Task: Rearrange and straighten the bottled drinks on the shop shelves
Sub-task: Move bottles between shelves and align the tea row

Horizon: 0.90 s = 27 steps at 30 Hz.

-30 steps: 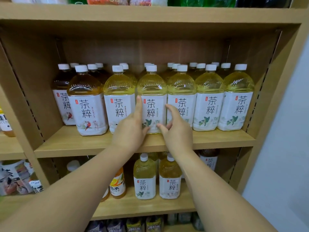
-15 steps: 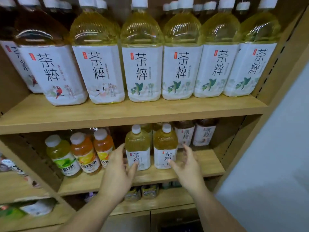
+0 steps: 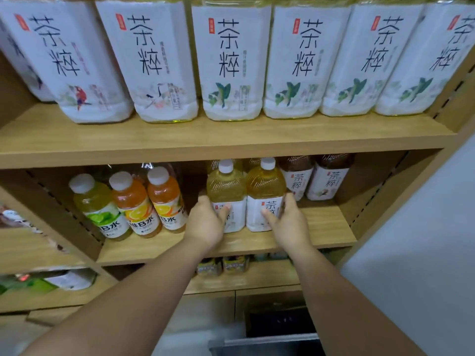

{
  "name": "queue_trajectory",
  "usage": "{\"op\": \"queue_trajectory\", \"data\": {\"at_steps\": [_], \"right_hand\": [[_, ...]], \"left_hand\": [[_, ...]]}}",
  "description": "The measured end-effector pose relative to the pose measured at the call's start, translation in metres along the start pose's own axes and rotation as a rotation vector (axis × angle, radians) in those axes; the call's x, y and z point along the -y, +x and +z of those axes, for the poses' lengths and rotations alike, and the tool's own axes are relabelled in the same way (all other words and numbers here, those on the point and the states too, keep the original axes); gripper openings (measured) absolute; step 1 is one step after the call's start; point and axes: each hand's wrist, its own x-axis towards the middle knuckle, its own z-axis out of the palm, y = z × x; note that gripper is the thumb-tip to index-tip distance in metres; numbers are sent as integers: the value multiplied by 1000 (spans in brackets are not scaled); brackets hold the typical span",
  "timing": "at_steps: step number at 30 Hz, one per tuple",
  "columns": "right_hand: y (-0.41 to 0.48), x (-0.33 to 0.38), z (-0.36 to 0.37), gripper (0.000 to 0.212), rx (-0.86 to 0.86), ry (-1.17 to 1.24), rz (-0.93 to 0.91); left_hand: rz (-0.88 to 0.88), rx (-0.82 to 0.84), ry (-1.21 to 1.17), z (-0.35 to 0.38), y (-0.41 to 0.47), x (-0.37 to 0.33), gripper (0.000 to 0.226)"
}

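Now clasping left tea bottle (image 3: 226,186) in left hand (image 3: 205,223), right tea bottle (image 3: 266,185) in right hand (image 3: 290,224), each wrapped from outer side; probably squaring touching pair together.

Grey wall (image 3: 424,240) at right, dark box (image 3: 277,327) below, green packets (image 3: 30,285) lower left

Tea bottles (image 3: 226,191) stand right of juice bottles (image 3: 133,204).

Shop: wooden shelves (image 3: 231,145) of bottled drinks (image 3: 232,60)
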Motion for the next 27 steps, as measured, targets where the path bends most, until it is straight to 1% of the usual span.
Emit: {"op": "queue_trajectory", "data": {"at_steps": [2,4,7,8,11,13,15,17,18,20,24,27], "right_hand": [[-1,3,-1,32,-2,1,8],[-6,6,3,33,-25,24,7],[-16,-1,17,50,-93,80,8],[-20,-5,23,56,-113,103,9],[-34,-16,46,67,-176,186,69],[-47,-14,64,71,-254,224,133],[-66,-2,88,74,-336,291,180],[-92,15,119,68,-363,295,160],[-108,22,139,62,-337,260,121],[-140,36,181,47,-224,213,49],[-193,61,267,22,-13,163,-17],[-227,82,327,19,82,99,-47]], "left_hand": [[4,33,-11,-3,1,4,37],[11,92,-63,-6,-2,17,44],[11,145,-103,-18,-24,45,74],[12,158,-102,-23,-33,55,77],[34,204,-78,-44,-61,98,63],[56,165,-69,-63,-77,131,47],[17,111,-87,-82,-88,167,27],[-63,77,-92,-102,-96,201,14],[-96,57,-95,-114,-100,217,11],[-143,33,-86,-137,-105,253,11],[-232,19,-91,-189,-108,338,23],[-287,34,-137,-230,-102,400,32]]}}
